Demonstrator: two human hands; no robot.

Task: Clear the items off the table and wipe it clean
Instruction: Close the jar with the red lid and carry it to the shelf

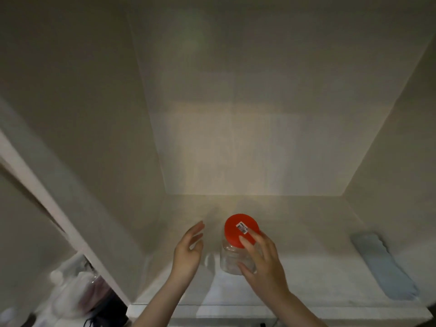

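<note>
A clear plastic jar (230,257) with a red screw lid (240,228) stands upright on the white surface (306,267) inside a pale alcove. My right hand (262,263) wraps around the jar's right side, fingers on the lid's edge and thumb low on the body. My left hand (188,249) hovers open just left of the jar, palm facing it, not touching. A small barcode sticker sits on the lid.
A folded light blue cloth (384,265) lies at the right of the surface near the side wall. Walls close in on the left, back and right. Below left, past a white post, plastic bags and bottles (77,289) sit blurred.
</note>
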